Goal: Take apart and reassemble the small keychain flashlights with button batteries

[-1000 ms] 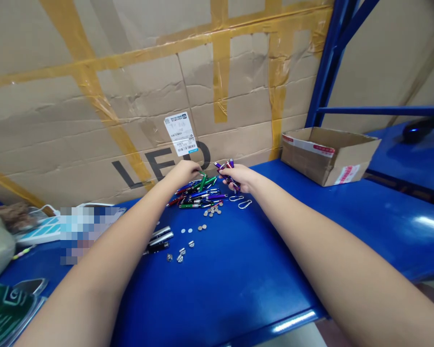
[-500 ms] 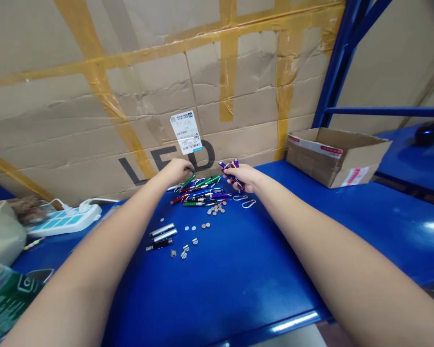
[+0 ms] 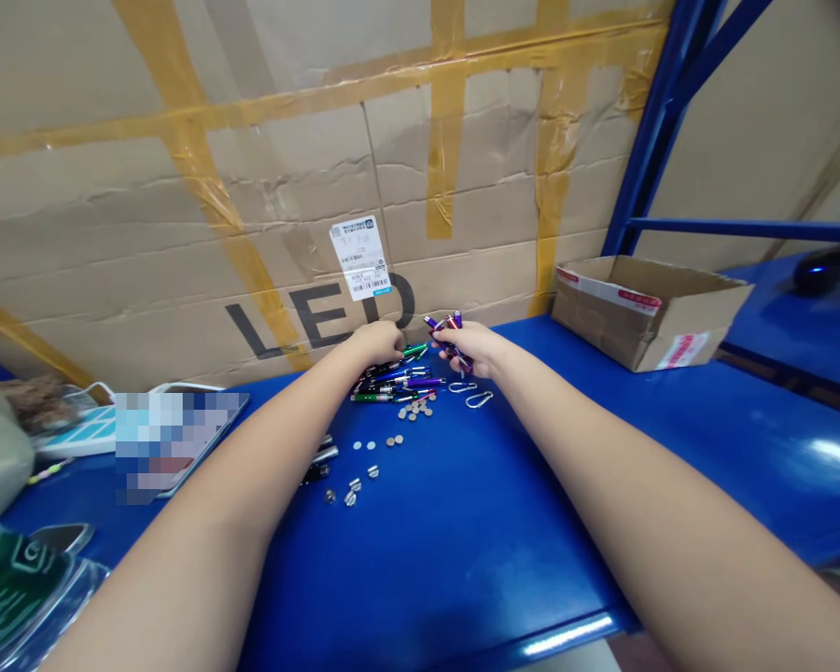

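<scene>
My right hand [image 3: 477,345] is closed around a bunch of purple and red metal mini flashlights [image 3: 465,359], raised just off the table at the right of a pile. My left hand [image 3: 379,342] reaches down to the far left side of that pile of mini flashlights [image 3: 400,375], which are green, blue, purple and black. Its fingers are curled, and what they grip is hidden. Two silver carabiner clips [image 3: 479,399] lie below my right hand. Nearer are button cells [image 3: 414,409] and small silver caps [image 3: 351,499]. My left forearm partly covers silver and black tubes [image 3: 326,455].
A large taped cardboard box [image 3: 308,224] stands behind the blue table [image 3: 462,541]. At right is an open carton [image 3: 602,322] near a blue metal frame [image 3: 651,140]. A power strip [image 3: 77,434], a partly blurred tablet [image 3: 203,448] and a green-labelled bottle [image 3: 14,588] lie left.
My left hand has moved right and down over the pile, and the green flashlight it held is hidden from sight. My right hand keeps its bunch in nearly the same place.
</scene>
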Available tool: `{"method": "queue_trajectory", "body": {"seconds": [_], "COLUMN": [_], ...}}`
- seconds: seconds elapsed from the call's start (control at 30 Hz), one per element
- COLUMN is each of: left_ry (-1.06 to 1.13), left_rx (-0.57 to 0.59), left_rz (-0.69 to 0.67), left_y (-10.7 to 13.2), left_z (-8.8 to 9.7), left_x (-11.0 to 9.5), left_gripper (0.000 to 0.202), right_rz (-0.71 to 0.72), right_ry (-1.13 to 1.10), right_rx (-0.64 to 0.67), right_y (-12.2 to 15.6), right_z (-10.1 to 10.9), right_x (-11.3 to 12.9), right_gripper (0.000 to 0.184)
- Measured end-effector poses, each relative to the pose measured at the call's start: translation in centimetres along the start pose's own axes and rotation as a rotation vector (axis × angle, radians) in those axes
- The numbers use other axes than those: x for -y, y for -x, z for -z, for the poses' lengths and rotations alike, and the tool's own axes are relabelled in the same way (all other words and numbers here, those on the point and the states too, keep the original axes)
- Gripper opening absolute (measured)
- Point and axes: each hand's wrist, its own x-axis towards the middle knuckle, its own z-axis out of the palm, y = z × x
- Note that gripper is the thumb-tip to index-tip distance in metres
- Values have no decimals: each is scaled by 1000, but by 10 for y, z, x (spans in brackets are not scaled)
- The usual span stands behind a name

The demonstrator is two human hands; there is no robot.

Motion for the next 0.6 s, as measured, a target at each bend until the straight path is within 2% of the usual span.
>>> {"method": "queue_trajectory", "body": {"seconds": [0.1,0.23,0.37,0.47,0.6], "left_ry": [-20,68,220,195,93], "left_rx": [-40,-242,-411,-391,-247], "left_rz": [107,160,260,303,280], "left_y": [3,19,43,58,68], "left_z": [11,28,25,9,-9], "left_x": [2,10,23,33,41], "left_gripper": [18,18,18,14,14], "right_rz": [-6,-24,16,88,250], "right_ry": [4,29,-16,-12,173], "right_rx": [2,2,11,4,-20], "right_y": [3,6,1,-3,0], "right_z": [0,1,3,3,-3], "right_x": [2,5,2,-3,-5], "right_gripper": [13,16,14,10,7]}}
